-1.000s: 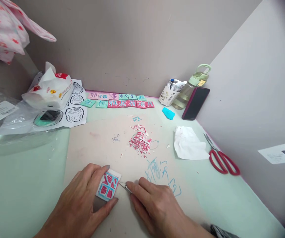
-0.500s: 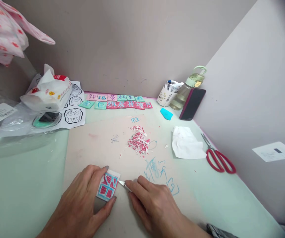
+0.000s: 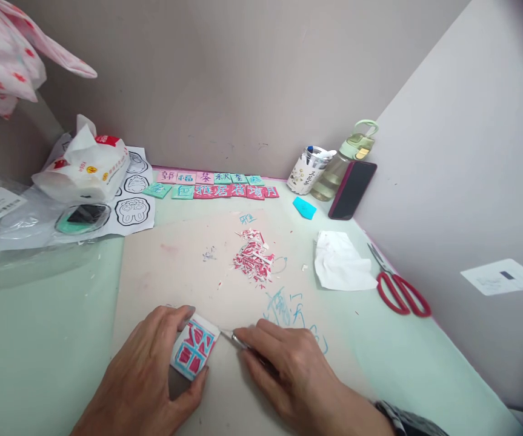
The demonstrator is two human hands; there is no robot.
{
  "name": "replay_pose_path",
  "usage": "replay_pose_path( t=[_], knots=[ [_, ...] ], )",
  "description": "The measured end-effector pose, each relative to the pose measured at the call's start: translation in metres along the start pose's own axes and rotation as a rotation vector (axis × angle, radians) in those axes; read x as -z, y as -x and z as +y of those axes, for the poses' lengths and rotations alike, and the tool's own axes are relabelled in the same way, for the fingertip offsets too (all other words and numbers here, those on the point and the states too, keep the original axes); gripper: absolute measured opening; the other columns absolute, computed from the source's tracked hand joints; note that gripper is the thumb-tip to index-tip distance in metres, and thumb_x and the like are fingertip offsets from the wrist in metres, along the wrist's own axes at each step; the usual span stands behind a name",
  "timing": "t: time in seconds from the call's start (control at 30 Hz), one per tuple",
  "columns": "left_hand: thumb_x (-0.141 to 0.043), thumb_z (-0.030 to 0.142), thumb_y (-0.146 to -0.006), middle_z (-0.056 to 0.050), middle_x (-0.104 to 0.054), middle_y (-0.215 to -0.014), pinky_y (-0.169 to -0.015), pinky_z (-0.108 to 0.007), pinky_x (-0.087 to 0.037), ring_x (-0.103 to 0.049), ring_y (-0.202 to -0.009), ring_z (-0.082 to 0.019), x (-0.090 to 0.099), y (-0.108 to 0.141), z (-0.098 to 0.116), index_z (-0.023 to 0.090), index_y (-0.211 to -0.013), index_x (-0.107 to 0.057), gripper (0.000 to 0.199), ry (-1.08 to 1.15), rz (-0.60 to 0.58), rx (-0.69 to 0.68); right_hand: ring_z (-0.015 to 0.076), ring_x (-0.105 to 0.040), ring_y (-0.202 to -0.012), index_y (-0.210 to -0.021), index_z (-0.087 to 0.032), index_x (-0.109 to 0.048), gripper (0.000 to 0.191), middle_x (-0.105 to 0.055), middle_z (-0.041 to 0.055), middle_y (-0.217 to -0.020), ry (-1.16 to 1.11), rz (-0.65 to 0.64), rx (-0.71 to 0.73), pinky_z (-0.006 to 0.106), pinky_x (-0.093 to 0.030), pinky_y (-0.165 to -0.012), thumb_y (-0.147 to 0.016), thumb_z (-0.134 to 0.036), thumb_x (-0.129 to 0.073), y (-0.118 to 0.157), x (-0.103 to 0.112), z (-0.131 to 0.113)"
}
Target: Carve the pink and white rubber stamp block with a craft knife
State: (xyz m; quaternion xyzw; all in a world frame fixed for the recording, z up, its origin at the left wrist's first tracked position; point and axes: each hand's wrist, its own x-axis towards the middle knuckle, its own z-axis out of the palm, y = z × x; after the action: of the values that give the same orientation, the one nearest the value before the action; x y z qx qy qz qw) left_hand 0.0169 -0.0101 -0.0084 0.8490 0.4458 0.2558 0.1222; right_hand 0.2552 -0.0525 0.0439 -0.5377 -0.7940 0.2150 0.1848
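Fingers of left hand (image 3: 152,375) clasp stamp block (image 3: 194,349), right hand (image 3: 288,369) pinches carving knife (image 3: 236,339) (tip at block edge)

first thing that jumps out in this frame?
Near the bottom edge, the left hand grips a small red-and-blue carved block while the right hand sets a thin blade at its edge. Behind them lies a pile of red-white shavings; red-handled scissors lie to the right.

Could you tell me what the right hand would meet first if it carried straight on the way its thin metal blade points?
Most likely the small pink-and-blue carved square block that the left hand pins down; the right hand aims its thin metal blade at the block's right edge.
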Motion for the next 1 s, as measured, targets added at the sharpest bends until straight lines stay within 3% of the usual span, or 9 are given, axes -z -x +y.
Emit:
replay_pose_path(
  t=[0.43, 1.0],
  knots=[
    [-0.056, 0.031, -0.089, -0.008, -0.060, -0.112, -0.087, -0.045, -0.055, -0.066, -0.100, -0.029, 0.001, 0.001, 0.001, 0.024, -0.126, -0.047, 0.039, 0.004, -0.032, 0.021, 0.0153, -0.061, -0.063, -0.103, -0.018, -0.067, 0.020, -0.068, 0.0015, -0.083, 0.061, -0.082, 0.066, 0.030, -0.039, -0.058, -0.103, -0.018, -0.047, 0.002, -0.001, -0.004],
    [-0.056, 0.030, -0.089, -0.006, -0.058, -0.111, -0.084, -0.042, -0.055, -0.065, -0.098, -0.027, 0.003, 0.001, 0.002, 0.025, -0.124, -0.048, 0.036, 0.034, -0.047, -0.004, 0.0159, -0.062, -0.062, -0.105, -0.020, -0.068, 0.021, -0.070, 0.0028, -0.083, 0.042, -0.032, -0.007, 0.028, -0.039, -0.057, -0.100, -0.016, -0.048, 0.004, -0.010, -0.006]
  ],
)
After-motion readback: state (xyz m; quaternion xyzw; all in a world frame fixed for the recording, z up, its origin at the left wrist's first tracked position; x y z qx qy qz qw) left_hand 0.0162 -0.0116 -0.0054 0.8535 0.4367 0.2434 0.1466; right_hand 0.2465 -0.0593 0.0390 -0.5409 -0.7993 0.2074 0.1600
